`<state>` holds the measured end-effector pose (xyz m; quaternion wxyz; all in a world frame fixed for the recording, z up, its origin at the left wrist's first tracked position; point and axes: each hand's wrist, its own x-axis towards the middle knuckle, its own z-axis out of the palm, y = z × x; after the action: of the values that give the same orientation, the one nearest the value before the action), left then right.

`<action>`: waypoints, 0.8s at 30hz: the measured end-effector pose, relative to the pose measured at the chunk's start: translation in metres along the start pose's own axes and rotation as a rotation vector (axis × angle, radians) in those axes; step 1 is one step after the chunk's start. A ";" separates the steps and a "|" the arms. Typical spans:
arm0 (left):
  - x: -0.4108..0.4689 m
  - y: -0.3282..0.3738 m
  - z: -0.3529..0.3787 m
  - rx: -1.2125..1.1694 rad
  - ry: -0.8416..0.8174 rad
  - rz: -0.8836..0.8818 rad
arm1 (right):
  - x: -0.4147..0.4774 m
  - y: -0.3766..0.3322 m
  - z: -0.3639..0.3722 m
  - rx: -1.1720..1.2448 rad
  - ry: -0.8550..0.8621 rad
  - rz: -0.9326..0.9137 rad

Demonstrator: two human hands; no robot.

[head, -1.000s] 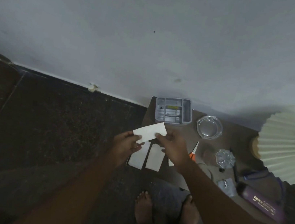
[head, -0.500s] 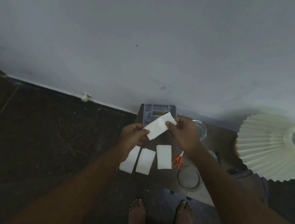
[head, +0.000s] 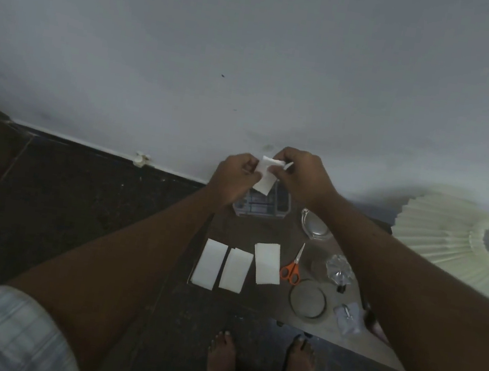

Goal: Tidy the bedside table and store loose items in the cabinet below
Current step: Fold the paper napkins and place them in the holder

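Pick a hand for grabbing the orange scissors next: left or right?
Right, likely. The scissors lie right of the three white slips, beside the right forearm; the left hand would cross over the slips. Both hands pinch the paper, so the right hand must release first.

Papers (head: pixel 236 269): I see three side by side on the table (head: pixel 261 235).
Scissors (head: pixel 291 269): just right of the papers.
Box (head: pixel 261 209): behind the papers.
Lamp (head: pixel 456 237): far right.

Pleated cream lampshade (head: pixel 437 234) sits at the right, plain grey wall (head: pixel 256 45) behind it, dark speckled floor (head: pixel 63 191) at left, small white fitting (head: pixel 141 159) on the skirting.
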<state>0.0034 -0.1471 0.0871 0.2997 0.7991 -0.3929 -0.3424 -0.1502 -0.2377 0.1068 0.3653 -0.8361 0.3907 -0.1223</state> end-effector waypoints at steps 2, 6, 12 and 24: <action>0.010 0.005 -0.004 0.025 0.014 0.034 | 0.008 0.000 0.002 -0.014 0.001 -0.026; 0.023 0.004 -0.004 0.039 0.036 0.056 | 0.021 0.006 0.007 -0.042 0.026 -0.011; 0.032 -0.006 0.004 0.001 0.030 0.024 | 0.032 0.018 0.013 -0.091 0.010 -0.025; 0.044 -0.022 0.012 0.023 0.050 0.019 | 0.044 0.024 0.018 -0.100 -0.099 -0.057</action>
<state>0.0233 -0.1749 0.0505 0.3036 0.8069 -0.3967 -0.3151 -0.1261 -0.2712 0.0736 0.3381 -0.8692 0.3538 -0.0715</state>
